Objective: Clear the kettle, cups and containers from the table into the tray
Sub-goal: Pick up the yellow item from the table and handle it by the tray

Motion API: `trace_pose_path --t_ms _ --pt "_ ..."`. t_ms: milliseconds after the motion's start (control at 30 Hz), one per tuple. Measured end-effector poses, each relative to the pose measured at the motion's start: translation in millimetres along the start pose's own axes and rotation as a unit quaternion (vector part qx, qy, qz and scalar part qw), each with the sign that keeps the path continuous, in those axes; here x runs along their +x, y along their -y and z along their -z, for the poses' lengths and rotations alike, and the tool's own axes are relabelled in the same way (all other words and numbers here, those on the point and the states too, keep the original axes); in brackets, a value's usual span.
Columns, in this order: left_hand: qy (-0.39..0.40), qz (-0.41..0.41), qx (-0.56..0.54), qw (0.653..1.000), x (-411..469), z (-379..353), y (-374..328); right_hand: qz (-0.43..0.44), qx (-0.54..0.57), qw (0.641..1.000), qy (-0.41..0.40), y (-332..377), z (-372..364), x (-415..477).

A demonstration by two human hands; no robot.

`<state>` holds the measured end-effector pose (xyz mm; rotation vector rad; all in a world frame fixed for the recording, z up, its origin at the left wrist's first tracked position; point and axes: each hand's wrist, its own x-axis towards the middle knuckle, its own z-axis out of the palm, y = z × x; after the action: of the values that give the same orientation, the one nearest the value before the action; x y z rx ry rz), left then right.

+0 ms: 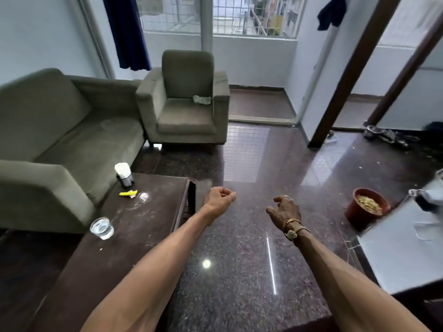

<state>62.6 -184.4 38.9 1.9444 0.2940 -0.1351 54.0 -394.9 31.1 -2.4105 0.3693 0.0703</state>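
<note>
Tabletop (134, 236) on my left carries the white-capped container (124, 174) at its far end and the glass cup (102, 228) nearer me. Both wait for collection, well apart from my hands over the floor (239, 271) — left hand (219, 196) clenched and empty, right hand (285, 212) loosely curled, holding nothing.

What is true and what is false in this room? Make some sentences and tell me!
1. The glass stands on the brown table. True.
2. The left hand holds the glass. False: it is curled, holds nothing and is out over the floor.
3. A pale cloth lies on the armchair seat. True.
4. The red pot sits on the sofa. False: it stands on the floor.
</note>
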Motion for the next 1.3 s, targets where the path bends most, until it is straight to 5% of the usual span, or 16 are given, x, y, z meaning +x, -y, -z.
trace_pose_path --t_ms 300,567,1000,1300 --pt "0.046 -0.054 0.005 0.997 82 -4 -65 -0.013 0.005 0.996 -0.086 32 37 71" --pt "0.057 -0.024 0.038 0.997 140 -47 -49 -0.035 -0.023 0.999 -0.033 14 20 131" --pt "-0.063 -0.059 0.057 0.995 269 -10 -146 0.064 -0.005 0.997 -0.035 93 48 296" --pt "-0.074 -0.014 0.056 0.996 357 4 -120 0.068 -0.026 0.997 0.001 128 4 381"
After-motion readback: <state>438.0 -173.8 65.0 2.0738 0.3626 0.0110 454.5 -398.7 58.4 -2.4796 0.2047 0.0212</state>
